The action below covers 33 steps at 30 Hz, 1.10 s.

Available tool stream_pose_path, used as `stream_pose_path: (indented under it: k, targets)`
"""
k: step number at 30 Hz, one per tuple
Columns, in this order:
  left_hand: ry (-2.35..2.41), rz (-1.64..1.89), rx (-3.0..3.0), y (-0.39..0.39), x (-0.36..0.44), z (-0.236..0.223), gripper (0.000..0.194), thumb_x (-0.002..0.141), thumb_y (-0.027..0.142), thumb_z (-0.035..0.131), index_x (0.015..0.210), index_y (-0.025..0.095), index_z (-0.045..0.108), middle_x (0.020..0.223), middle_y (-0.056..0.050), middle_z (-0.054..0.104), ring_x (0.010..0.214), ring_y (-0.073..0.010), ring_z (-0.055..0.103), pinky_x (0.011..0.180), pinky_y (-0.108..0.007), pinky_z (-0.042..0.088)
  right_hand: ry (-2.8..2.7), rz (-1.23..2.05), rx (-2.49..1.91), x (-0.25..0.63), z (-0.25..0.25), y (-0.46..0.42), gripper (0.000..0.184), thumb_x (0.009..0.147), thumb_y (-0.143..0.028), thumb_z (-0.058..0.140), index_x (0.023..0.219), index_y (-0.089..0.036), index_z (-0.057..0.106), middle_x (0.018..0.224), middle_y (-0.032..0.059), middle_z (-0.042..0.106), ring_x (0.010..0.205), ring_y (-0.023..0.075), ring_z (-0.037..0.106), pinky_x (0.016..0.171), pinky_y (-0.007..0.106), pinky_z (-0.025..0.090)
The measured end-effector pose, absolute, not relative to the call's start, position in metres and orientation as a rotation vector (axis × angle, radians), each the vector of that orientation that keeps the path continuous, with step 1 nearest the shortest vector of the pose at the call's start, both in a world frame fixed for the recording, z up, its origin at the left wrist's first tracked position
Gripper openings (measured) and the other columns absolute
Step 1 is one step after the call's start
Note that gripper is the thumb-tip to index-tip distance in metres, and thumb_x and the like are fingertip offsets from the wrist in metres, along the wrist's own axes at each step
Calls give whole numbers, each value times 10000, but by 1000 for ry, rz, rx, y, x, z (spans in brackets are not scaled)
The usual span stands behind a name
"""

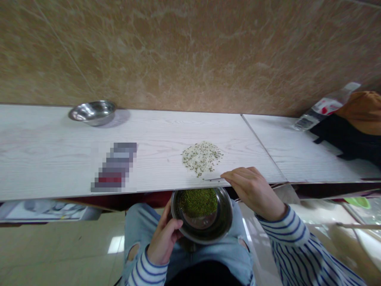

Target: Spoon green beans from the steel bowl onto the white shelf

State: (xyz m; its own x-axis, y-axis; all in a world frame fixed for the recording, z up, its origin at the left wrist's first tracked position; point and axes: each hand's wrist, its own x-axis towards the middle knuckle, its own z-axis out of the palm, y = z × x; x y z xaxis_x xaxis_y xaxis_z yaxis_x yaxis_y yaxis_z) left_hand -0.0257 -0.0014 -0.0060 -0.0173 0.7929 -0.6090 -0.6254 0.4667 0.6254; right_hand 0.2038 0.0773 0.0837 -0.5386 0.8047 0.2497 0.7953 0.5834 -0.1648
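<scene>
My left hand (166, 234) grips the left rim of a steel bowl (224, 222), held over my lap just below the counter edge. Inside the bowl, green mung beans (199, 202) lie toward its far side. My right hand (253, 188) is closed around one end of a thin, light-coloured strip (212, 178), whose exact kind I cannot make out. The strip's free end points left, low over the counter near its front edge. Just beyond it spreads a pile of white rice grains mixed with green beans (202, 157). A few beans lie beside the strip.
The white wood-grain counter (157, 151) runs against a brown marbled wall. An empty-looking steel bowl (93, 113) stands at the back left, with a blurred-out flat object (114, 169) nearer me. At right lie a plastic bottle (326, 107) and a black-and-brown cloth item (357, 127).
</scene>
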Motion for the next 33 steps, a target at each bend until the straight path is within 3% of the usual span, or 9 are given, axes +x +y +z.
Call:
stream_pose_path:
  k: [9,33]
  targets:
    - [1122,1144,174,-2,-25,-8,777,558,150,597,1301,278,407,1176,-42,566,857,-199,552,623,-291,465,-2517,-17,-1314,195,85,83,228,873,-183,434,1038,-227,585,939,32,662,882,142,573,747,292,331]
    - [1122,1149,168,-3,-26,-9,782,558,153,608,1304,274,407,1110,-50,589,822,-195,549,653,-314,472,-2475,-1,-1337,207,76,87,232,901,-229,391,1033,-218,581,932,43,663,866,148,578,738,298,349]
